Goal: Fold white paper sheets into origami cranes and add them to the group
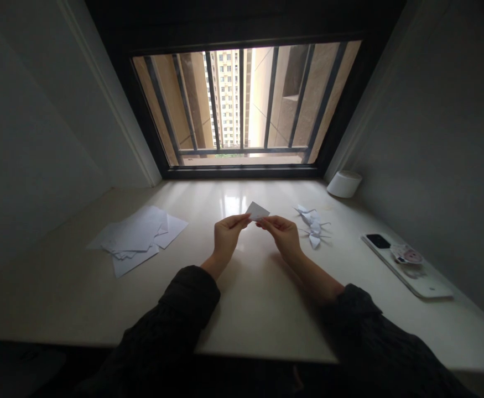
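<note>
grey-white paper piece (259, 210) is hanging above the desk (250, 315), left hand (225, 236) and right hand (285, 234) both pinching its near edges. judged light, thin and easily creased, it is probably calling for gentle fingertip pressure at the edges, never across the middle.

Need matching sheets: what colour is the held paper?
The held paper looks greyish white, clearest in head view.

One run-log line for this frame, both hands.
left hand: pinching paper piece | right hand: pinching same piece | left side: loose sheets | right side: folded paper figures, phone
</note>
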`<state>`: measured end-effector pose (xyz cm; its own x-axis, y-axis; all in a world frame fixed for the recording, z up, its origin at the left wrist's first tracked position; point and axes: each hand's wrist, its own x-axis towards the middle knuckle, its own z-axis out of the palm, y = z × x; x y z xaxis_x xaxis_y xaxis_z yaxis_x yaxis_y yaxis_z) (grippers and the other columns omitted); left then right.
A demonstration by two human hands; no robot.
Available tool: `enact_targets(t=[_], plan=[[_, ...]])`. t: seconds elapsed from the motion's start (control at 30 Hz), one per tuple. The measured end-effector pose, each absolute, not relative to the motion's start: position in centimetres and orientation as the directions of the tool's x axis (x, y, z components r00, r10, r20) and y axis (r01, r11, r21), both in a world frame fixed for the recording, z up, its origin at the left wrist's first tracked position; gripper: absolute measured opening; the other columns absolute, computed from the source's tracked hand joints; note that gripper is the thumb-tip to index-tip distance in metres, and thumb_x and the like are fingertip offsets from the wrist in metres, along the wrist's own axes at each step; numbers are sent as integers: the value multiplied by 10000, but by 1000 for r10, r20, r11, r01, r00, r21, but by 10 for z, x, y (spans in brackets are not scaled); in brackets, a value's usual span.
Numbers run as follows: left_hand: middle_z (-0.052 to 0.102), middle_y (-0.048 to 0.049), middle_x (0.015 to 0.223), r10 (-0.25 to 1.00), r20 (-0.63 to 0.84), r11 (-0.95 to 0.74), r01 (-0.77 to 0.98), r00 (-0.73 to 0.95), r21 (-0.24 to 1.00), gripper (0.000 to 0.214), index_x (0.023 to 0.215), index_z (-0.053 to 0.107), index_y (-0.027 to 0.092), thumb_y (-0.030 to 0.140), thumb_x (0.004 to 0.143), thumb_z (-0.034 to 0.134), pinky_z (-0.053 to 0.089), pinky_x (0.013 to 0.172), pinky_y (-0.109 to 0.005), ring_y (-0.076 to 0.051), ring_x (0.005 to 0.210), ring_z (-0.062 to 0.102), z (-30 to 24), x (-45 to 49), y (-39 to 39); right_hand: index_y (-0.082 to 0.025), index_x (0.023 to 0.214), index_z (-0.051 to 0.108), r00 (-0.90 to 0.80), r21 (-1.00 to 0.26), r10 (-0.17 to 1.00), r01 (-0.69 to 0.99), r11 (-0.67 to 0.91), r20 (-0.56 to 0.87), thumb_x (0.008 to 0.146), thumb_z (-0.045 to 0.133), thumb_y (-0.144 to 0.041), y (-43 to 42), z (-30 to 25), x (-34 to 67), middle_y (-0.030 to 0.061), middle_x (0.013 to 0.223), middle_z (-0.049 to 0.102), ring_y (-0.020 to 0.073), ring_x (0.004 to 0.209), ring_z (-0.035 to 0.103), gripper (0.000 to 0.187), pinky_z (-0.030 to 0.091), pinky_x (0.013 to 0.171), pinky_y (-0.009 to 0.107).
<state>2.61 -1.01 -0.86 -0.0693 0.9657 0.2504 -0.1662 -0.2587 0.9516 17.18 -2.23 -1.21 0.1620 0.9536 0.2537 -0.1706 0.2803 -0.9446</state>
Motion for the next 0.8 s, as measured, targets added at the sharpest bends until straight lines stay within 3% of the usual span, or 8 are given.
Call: enact_targets(t=[0.2,0.43,0.8], plan=[[741,-60,861,973,215,-230,-223,-88,947,242,871,749,193,253,637,758,530,816,-367,-191,812,673,-6,31,-15,-197,741,715,196,-949,958,-197,245,207,589,798,-394,-23,-11,171,54,735,737,221,741,696,263,539,734,378],[741,-60,866,979,187,-203,-241,-87,949,244,862,750,188,250,627,767,526,825,-361,-181,807,668,-4,33,-17,-209,688,706,204,-941,966,-263,211,160,590,812,-335,-21,-14,171,26,702,727,174,713,672,191,492,685,308],[740,-60,829,981,165,-185,-258,-97,948,253,853,750,180,258,615,782,531,802,-354,-178,784,669,-3,34,-18,-209,669,685,201,-941,973,-292,170,113,580,811,-356,-17,-20,169,32,697,720,189,723,665,213,507,673,321]])
